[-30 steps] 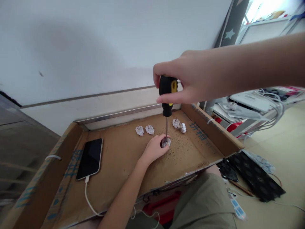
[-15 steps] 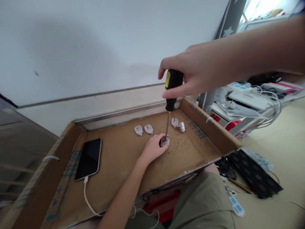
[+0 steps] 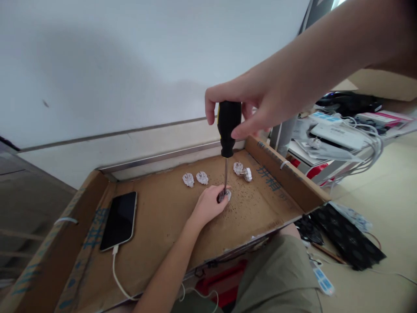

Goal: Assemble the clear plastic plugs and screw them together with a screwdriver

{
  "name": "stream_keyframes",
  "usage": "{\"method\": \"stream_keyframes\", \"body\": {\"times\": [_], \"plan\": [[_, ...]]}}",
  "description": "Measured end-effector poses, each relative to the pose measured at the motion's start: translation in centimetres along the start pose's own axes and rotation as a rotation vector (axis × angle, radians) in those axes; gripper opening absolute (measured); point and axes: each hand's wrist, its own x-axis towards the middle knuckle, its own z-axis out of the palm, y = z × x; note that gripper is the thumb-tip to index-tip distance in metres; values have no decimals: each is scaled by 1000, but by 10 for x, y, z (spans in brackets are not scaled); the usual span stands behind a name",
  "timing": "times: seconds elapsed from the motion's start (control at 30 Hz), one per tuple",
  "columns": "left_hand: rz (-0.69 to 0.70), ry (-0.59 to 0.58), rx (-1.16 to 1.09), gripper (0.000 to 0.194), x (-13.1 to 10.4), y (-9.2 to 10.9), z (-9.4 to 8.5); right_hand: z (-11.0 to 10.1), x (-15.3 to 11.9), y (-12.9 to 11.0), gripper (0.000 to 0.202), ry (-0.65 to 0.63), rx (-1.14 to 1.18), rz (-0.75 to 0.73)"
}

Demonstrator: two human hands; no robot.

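Note:
My right hand (image 3: 241, 108) is wrapped from above around the black and yellow handle of a screwdriver (image 3: 227, 143). The shaft points nearly straight down, and its tip meets a clear plastic power plug (image 3: 226, 195). Thumb and fingers of my left hand (image 3: 211, 203) pinch that plug against the cardboard, hiding part of it. Two similar plugs (image 3: 188, 179) (image 3: 202, 177) lie with pins up to the left. Two more plugs (image 3: 238, 167) (image 3: 248, 174) lie close together on the right. Many small dark bits, perhaps screws, are scattered on the cardboard around the held plug.
A cardboard tray (image 3: 156, 234) with raised sides sits over my lap, against a white panel (image 3: 130, 65). On its left lies a phone (image 3: 119, 221) with a white cable. A shelf (image 3: 339, 139) at right bears cables and boxes; a power strip (image 3: 322, 278) lies on the floor.
My right hand has shifted slightly left and its grip on the screwdriver handle has turned, hiding most of the yellow. The left hand still holds the plug in place.

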Motion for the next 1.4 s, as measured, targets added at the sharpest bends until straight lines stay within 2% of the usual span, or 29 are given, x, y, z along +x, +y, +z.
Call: {"method": "stream_keyframes", "body": {"times": [0.03, 0.1, 0.17, 0.2, 0.3, 0.37, 0.43, 0.5, 0.6, 0.7, 0.77, 0.8, 0.87, 0.93, 1.03, 1.1, 1.2, 1.27, 1.3, 1.4], "plan": [[2, 2, -1, 29, 0, 0, 0, 1, 1, 0, 33, 22, -51, 43], [3, 1, 0, 29, 0, 0, 0, 4, 4, 0, 52, 164, -210, 90], [-2, -1, 3, 29, 0, -1, 0, 6, 6, 0, 67, 294, -287, 28], [-5, -2, 4, 29, 1, -1, 0, 6, 6, -1, 64, 305, -294, -16], [-10, -5, 8, 28, 1, -1, 1, 3, 6, -7, 51, 138, -184, -107], [-5, -5, 6, 28, 1, -2, 1, 0, 7, -11, 46, 73, -177, -83], [9, -8, 2, 29, 0, -1, 0, -2, 8, -12, 40, 95, -263, 12], [21, -13, 4, 31, 0, 0, -1, -3, 7, -12, 47, 123, -300, 57], [27, -18, 17, 33, -1, 1, -2, -4, -3, -13, 39, 81, -158, 16], [31, -19, 28, 34, -1, 2, -3, -4, -14, -17, 40, 48, -61, -40], [29, -17, 29, 33, -1, 1, -2, -3, -14, -18, 31, 44, -83, -63], [27, -14, 28, 32, -1, 1, -1, -2, -11, -17, 29, 85, -136, -59], [20, -8, 25, 31, 0, 0, 0, 0, -3, -10, 44, 200, -276, -19], [17, -5, 22, 31, 0, -1, 0, 2, 3, -1, 56, 237, -321, -6], [20, -5, 20, 30, 0, -1, 1, 3, 4, 7, 49, 120, -144, -30], [19, -6, 17, 30, 0, -1, 1, 4, 2, 7, 53, 96, -31, -62], [9, -5, 8, 30, 0, -2, 1, 6, 3, 7, 50, 160, -150, -17], [2, -6, 3, 30, 0, -3, 2, 6, 5, 7, 66, 206, -297, 38], [-2, -5, 1, 30, 0, -3, 2, 6, 5, 7, 69, 201, -329, 45], [-6, -5, -5, 30, 0, -4, 3, 5, 3, 6, 58, 122, -288, -11]]}}
